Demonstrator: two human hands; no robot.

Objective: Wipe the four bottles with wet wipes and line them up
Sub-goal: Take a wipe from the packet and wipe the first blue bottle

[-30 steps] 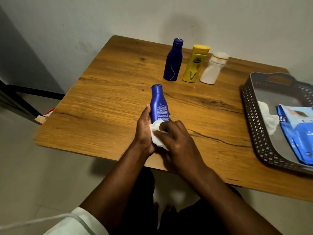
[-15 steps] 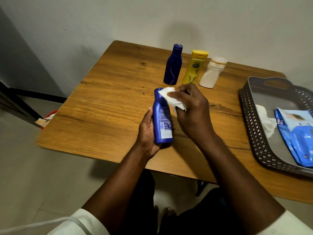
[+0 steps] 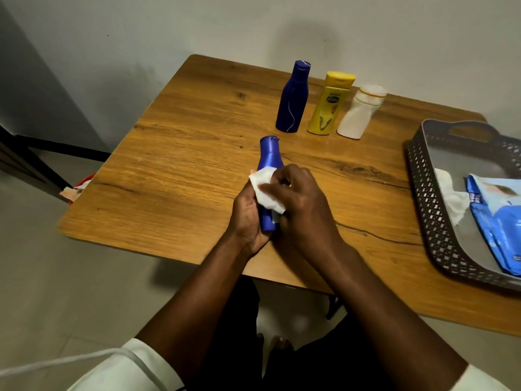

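Note:
My left hand [image 3: 245, 218] grips the lower body of a blue bottle [image 3: 269, 156], held over the wooden table [image 3: 183, 153] with its cap pointing away from me. My right hand [image 3: 303, 204] holds a white wet wipe [image 3: 265, 189] pressed around the bottle's middle, hiding most of the label. Three bottles stand upright in a row at the back of the table: a dark blue bottle [image 3: 292, 98], a yellow bottle [image 3: 329, 104] and a white bottle [image 3: 359, 112].
A dark perforated tray [image 3: 423, 176] sits on the table's right side, holding a blue pack of wipes [image 3: 499, 218] and a crumpled used wipe [image 3: 451, 198]. A wall stands close behind the table. A red object [image 3: 80, 183] shows beyond the table's left edge.
My right hand slid the wipe from the bottle's base up to its cap, then back down to its middle. The bottle stays in my left hand.

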